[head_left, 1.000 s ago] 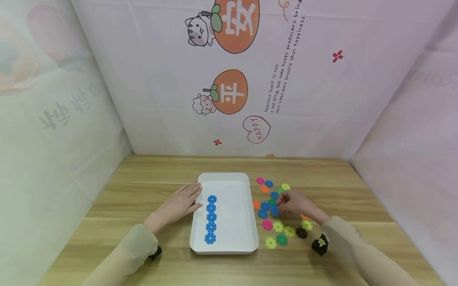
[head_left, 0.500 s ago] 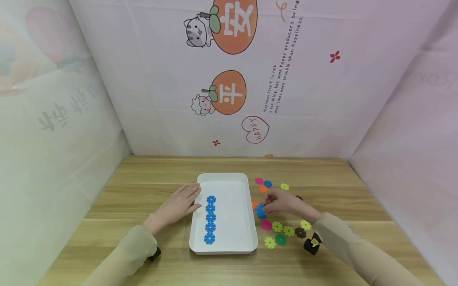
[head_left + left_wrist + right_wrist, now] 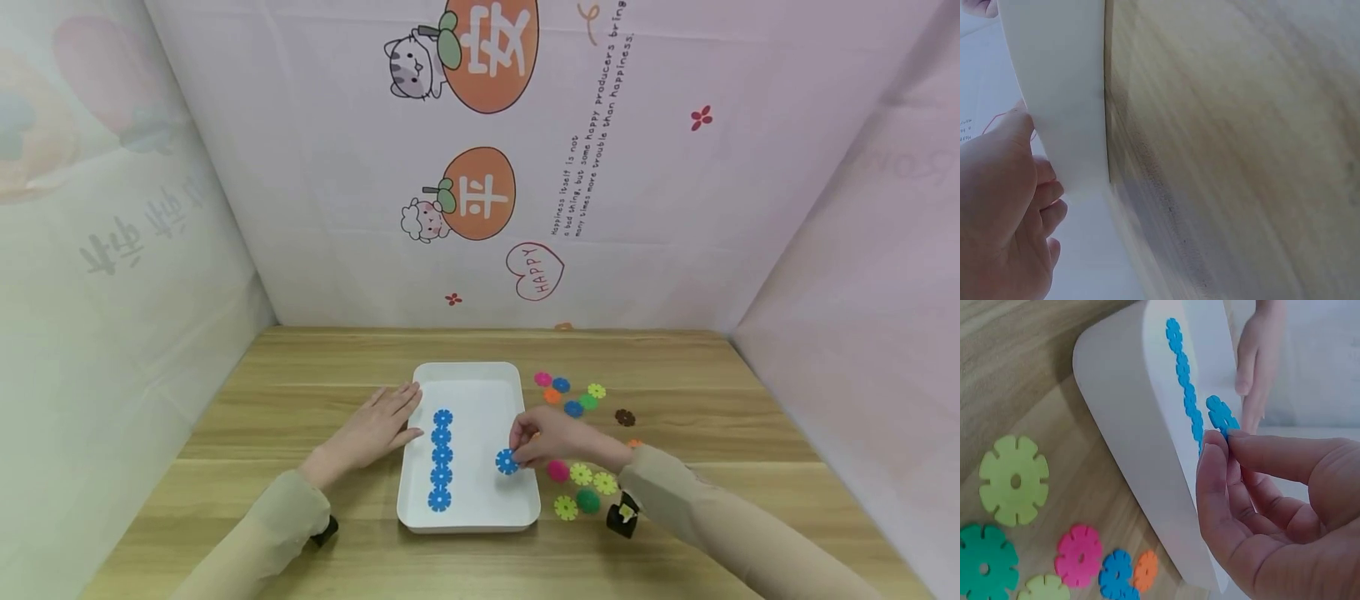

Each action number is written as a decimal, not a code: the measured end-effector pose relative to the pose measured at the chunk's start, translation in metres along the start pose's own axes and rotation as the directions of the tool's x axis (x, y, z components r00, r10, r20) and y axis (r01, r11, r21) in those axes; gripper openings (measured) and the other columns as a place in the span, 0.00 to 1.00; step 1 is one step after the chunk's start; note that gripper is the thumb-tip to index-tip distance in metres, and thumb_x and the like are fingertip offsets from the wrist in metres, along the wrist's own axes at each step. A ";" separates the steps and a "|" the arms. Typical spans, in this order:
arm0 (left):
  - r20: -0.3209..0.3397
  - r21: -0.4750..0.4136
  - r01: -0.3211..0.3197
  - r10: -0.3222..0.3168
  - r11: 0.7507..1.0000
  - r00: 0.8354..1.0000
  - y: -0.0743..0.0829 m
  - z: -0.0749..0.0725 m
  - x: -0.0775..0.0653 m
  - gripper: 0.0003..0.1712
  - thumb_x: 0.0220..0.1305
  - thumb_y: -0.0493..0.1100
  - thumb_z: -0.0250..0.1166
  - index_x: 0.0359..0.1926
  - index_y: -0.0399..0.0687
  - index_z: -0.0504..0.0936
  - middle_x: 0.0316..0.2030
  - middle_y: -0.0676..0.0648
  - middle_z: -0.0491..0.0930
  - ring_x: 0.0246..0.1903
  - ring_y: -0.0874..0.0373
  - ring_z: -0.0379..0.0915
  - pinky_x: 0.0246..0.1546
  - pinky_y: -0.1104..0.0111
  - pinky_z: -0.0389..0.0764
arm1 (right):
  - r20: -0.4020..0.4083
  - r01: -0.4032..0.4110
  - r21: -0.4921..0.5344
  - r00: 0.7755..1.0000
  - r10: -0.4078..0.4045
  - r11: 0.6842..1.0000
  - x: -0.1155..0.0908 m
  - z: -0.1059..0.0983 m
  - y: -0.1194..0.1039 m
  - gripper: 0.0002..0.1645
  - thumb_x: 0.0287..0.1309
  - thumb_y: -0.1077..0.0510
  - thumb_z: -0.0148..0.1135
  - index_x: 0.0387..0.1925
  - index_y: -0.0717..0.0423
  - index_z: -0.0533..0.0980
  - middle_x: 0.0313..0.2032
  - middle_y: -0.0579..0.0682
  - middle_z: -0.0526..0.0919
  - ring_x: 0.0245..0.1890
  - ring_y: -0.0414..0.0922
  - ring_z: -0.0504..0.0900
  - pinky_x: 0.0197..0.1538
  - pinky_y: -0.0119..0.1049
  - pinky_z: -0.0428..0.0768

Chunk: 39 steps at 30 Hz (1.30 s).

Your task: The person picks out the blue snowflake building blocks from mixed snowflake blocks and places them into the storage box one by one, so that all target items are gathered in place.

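In the head view my right hand (image 3: pixel 553 437) pinches a blue snowflake disc (image 3: pixel 506 462) between thumb and fingertips, over the right side of the white tray (image 3: pixel 480 507). The right wrist view shows that blue disc (image 3: pixel 1220 414) tilted at the fingertips, above the tray. Down the tray's left part runs a straight line of several blue snowflake discs (image 3: pixel 442 456). My left hand (image 3: pixel 378 427) rests on the tray's left rim with its fingers extended. Up close in the left wrist view, the left hand (image 3: pixel 1013 206) touches the tray's edge.
Right of the tray lie loose snowflake discs: pink (image 3: pixel 557 471), yellow (image 3: pixel 566 508), green (image 3: pixel 588 501), brown (image 3: pixel 625 417), orange (image 3: pixel 552 396) and blue (image 3: pixel 573 408). White printed sheets (image 3: pixel 645 275) stand behind and beside the wooden table (image 3: pixel 337 358).
My right hand has picked up a blue disc from the loose pieces and moved left with it, over the tray. The left hand stays on the rim.
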<state>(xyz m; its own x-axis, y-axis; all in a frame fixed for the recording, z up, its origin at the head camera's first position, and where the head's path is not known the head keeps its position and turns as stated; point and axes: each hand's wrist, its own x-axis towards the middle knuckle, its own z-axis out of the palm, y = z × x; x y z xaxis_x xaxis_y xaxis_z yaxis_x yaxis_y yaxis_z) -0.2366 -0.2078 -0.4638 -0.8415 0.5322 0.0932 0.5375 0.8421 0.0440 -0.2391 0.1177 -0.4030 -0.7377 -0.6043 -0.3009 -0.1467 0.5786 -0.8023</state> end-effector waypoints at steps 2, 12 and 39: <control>0.007 -0.008 0.003 -0.003 1.000 1.000 0.000 -0.001 0.000 0.40 0.75 0.59 0.51 0.74 0.36 0.58 0.76 0.38 0.56 0.76 0.43 0.53 0.75 0.43 0.55 | 0.013 -0.001 -0.012 1.000 0.001 1.000 0.002 0.005 -0.003 0.06 0.57 0.67 0.68 0.34 0.64 0.78 0.30 0.53 0.82 0.29 0.42 0.85 0.40 0.41 0.89; 0.027 -0.024 0.020 -0.019 1.000 0.999 -0.001 -0.002 0.001 0.40 0.75 0.59 0.50 0.75 0.37 0.57 0.76 0.39 0.55 0.76 0.43 0.52 0.76 0.43 0.54 | 0.047 -0.003 -0.125 0.999 0.009 0.992 0.019 0.031 -0.007 0.06 0.56 0.68 0.68 0.30 0.61 0.77 0.26 0.49 0.81 0.26 0.40 0.84 0.34 0.35 0.88; 0.017 -0.042 0.015 -0.015 0.999 1.000 -0.003 0.002 0.002 0.40 0.75 0.60 0.49 0.75 0.38 0.57 0.76 0.39 0.55 0.76 0.44 0.52 0.76 0.43 0.53 | 0.021 0.032 -0.293 0.999 -0.028 0.955 0.023 0.049 -0.008 0.08 0.54 0.67 0.70 0.25 0.56 0.79 0.25 0.45 0.80 0.24 0.39 0.77 0.28 0.28 0.78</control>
<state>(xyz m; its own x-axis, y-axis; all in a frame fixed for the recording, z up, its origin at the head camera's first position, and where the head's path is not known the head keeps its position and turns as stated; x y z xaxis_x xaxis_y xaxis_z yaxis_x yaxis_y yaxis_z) -0.2397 -0.2091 -0.4654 -0.8501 0.5211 0.0758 0.5262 0.8459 0.0872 -0.2230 0.0724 -0.4292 -0.7197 -0.6312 -0.2892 -0.3574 0.6939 -0.6251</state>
